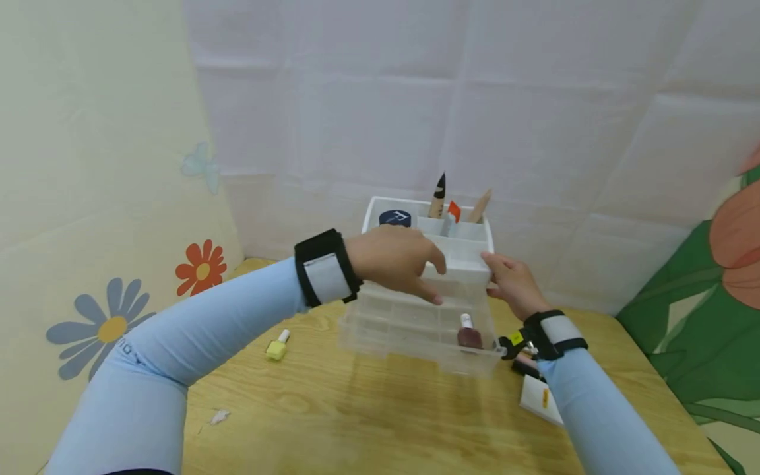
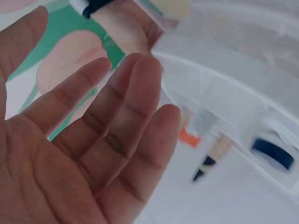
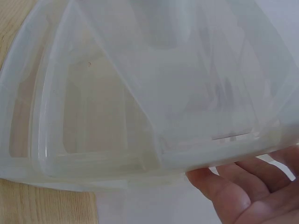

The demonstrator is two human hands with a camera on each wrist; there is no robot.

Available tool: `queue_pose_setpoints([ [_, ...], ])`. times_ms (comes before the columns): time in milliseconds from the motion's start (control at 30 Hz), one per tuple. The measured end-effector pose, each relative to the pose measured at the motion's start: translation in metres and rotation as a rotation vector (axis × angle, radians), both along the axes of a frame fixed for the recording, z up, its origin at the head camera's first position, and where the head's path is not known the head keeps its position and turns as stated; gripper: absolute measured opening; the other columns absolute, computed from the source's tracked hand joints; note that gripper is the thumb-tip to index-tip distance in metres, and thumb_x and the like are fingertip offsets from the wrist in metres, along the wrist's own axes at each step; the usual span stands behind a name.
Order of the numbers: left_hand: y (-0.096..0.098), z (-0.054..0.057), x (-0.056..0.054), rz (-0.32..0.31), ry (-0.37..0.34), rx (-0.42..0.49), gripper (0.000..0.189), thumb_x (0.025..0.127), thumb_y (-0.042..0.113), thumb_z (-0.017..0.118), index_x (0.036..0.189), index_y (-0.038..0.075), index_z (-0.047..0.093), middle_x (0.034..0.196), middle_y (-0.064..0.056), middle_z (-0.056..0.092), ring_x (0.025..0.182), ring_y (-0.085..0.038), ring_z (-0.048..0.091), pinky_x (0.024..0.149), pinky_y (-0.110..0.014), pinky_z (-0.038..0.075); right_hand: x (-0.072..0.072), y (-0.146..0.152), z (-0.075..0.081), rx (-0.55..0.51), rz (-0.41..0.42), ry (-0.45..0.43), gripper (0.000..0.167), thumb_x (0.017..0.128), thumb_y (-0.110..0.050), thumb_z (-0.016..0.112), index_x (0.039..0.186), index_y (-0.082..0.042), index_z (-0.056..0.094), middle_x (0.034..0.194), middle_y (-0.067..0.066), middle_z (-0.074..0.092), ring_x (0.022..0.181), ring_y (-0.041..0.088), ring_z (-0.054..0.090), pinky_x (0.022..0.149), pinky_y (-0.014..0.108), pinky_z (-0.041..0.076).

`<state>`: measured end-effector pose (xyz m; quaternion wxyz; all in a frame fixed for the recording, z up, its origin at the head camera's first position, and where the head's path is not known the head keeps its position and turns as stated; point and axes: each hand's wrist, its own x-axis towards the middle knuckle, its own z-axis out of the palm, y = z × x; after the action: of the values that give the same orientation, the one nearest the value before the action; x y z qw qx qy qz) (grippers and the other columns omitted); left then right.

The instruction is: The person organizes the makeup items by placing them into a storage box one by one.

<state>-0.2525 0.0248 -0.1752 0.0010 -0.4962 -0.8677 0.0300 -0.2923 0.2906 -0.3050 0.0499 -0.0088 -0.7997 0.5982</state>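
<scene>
A translucent white plastic organizer (image 1: 427, 265) stands on the table, with a divided upper tray and a clear lower tier. My right hand (image 1: 515, 285) grips the right side of its upper tray, thumb near the rim; the right wrist view shows the fingers (image 3: 219, 191) at the edge. My left hand (image 1: 399, 260) hovers over the tray's front left, fingers relaxed, nothing held in the palm (image 2: 51, 177). Upright in the tray stand a black-tipped pencil-shaped item (image 1: 439, 196), an orange-red item (image 1: 454, 212) and a beige pointed item (image 1: 480, 206). A dark-blue-lidded round container (image 1: 394, 218) sits left. Below is a dark red nail polish bottle (image 1: 470, 335).
On the wooden table (image 1: 285, 415), a yellow nail polish bottle (image 1: 276, 347) lies to the left. A white box (image 1: 539, 399) and a dark item (image 1: 527, 367) lie near my right forearm. Pale cloth (image 1: 332, 119) hangs close behind the organizer.
</scene>
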Motion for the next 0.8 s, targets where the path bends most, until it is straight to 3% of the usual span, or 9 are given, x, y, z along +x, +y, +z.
queue_pose_setpoints([
  [200, -0.045, -0.005, 0.004, 0.045, 0.044, 0.031, 0.050, 0.086, 0.051, 0.068, 0.124, 0.018, 0.067, 0.099, 0.003, 0.069, 0.085, -0.010, 0.061, 0.072, -0.028, 0.050, 0.003, 0.004, 0.001, 0.016, 0.013, -0.011, 0.076, 0.098, -0.056, 0.042, 0.148, 0.001, 0.036, 0.145, 0.025, 0.039, 0.131, 0.038, 0.040, 0.095, 0.048, 0.045],
  [433, -0.091, -0.020, 0.003, 0.074, 0.131, 0.122, 0.045, 0.083, 0.043, 0.074, 0.116, 0.012, 0.071, 0.099, -0.001, 0.070, 0.085, -0.014, 0.063, 0.074, -0.033, 0.053, 0.005, 0.004, 0.000, 0.001, 0.007, -0.005, 0.076, 0.098, -0.055, 0.043, 0.145, 0.004, 0.039, 0.140, 0.026, 0.043, 0.120, 0.029, 0.049, 0.081, 0.029, 0.054],
  [500, -0.103, -0.026, 0.002, 0.086, 0.154, 0.139, 0.043, 0.082, 0.040, 0.077, 0.113, 0.012, 0.072, 0.098, -0.001, 0.070, 0.084, -0.015, 0.064, 0.072, -0.033, 0.054, 0.005, 0.004, -0.001, -0.004, 0.006, -0.007, 0.077, 0.097, -0.055, 0.043, 0.145, 0.004, 0.038, 0.140, 0.026, 0.043, 0.121, 0.030, 0.049, 0.082, 0.030, 0.054],
  [667, -0.132, -0.047, -0.006, 0.127, 0.122, 0.122, 0.044, 0.077, 0.038, 0.082, 0.111, 0.012, 0.073, 0.092, 0.001, 0.070, 0.080, -0.014, 0.063, 0.068, -0.032, 0.054, 0.005, 0.006, 0.000, -0.002, -0.003, -0.024, 0.079, 0.096, -0.058, 0.043, 0.147, 0.002, 0.036, 0.144, 0.025, 0.040, 0.130, 0.038, 0.042, 0.093, 0.044, 0.048],
  [800, -0.152, -0.075, -0.014, 0.179, 0.043, 0.044, 0.049, 0.072, 0.037, 0.085, 0.112, 0.013, 0.072, 0.091, 0.003, 0.069, 0.080, -0.013, 0.063, 0.067, -0.032, 0.053, 0.007, 0.007, 0.000, 0.006, -0.003, -0.028, 0.081, 0.095, -0.060, 0.044, 0.148, 0.001, 0.035, 0.145, 0.025, 0.040, 0.130, 0.039, 0.041, 0.095, 0.048, 0.045],
])
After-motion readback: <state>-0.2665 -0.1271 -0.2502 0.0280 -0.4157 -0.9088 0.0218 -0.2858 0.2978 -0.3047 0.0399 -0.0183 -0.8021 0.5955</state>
